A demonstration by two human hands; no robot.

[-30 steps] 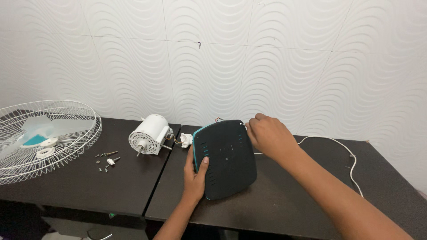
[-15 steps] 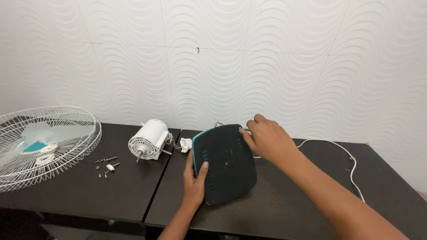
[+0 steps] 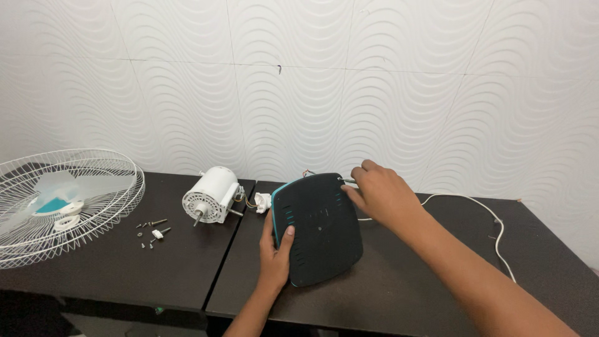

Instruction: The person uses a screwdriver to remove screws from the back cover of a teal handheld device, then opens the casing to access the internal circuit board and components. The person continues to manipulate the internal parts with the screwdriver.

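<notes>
A black fan base with a teal edge (image 3: 321, 228) stands tilted on the dark table (image 3: 405, 287), its underside facing me. My left hand (image 3: 276, 253) grips its lower left edge, thumb on the underside. My right hand (image 3: 380, 195) rests at its upper right corner, fingers pinched on a small metal piece there. A white motor (image 3: 211, 195) lies to the left, joined by coloured wires to a small white part (image 3: 262, 202) beside the base.
A white wire fan guard (image 3: 62, 203) with pale blades lies at the table's left end. Loose screws and a small white clip (image 3: 153, 231) lie between guard and motor. A white cable (image 3: 480, 212) runs over the right side. A patterned white wall is behind.
The view has shifted slightly. My right hand has slid a little along the top right corner of the base; my left hand keeps its grip.
</notes>
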